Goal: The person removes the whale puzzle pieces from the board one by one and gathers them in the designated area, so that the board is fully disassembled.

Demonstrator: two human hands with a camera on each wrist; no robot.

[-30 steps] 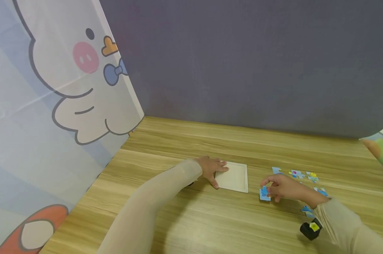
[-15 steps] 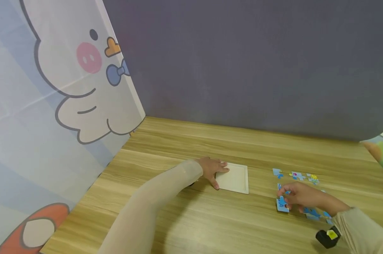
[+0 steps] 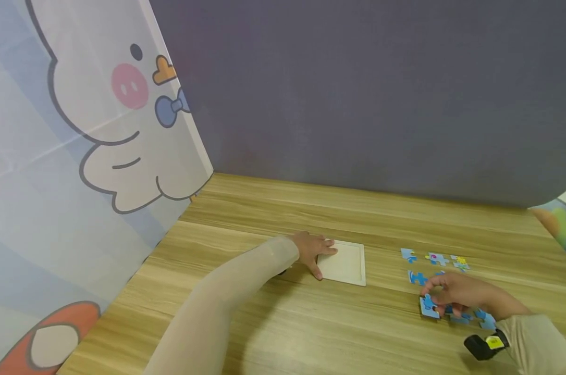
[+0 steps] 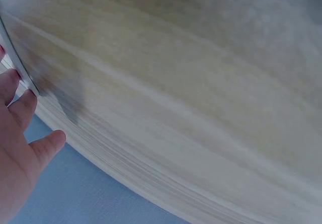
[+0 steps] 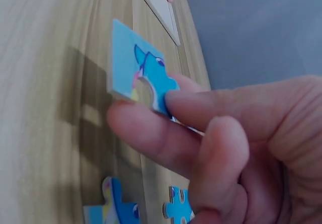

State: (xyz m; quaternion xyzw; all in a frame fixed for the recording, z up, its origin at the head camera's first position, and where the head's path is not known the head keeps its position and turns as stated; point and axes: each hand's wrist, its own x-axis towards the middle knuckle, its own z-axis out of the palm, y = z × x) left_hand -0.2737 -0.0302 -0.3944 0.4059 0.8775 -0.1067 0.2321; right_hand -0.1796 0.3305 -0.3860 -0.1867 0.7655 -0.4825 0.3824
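Note:
A pale square puzzle tray (image 3: pixel 344 263) lies flat on the wooden table. My left hand (image 3: pixel 309 252) rests on its left edge with fingers spread. In the left wrist view, that hand's fingertips (image 4: pixel 26 100) touch the tray's rim. My right hand (image 3: pixel 461 291) pinches a light-blue jigsaw piece (image 5: pixel 151 70) with a blue animal on it between thumb and fingers, tilted a little above the table. Loose pieces lie around the right hand: a blue piece (image 3: pixel 418 277) beyond it, others partly hidden beneath it.
Farther back lie a corner piece (image 3: pixel 408 254), a pink-marked piece (image 3: pixel 437 259) and a yellow-flowered piece (image 3: pixel 460 262). A grey panel (image 3: pixel 358 104) stands behind the table (image 3: pixel 245 208). A cartoon-printed cloth (image 3: pixel 76 224) hangs along the left side.
My right hand has moved rightward and slightly nearer with the jigsaw piece pinched in it, uncovering a blue piece behind. The left hand has stayed on the tray.

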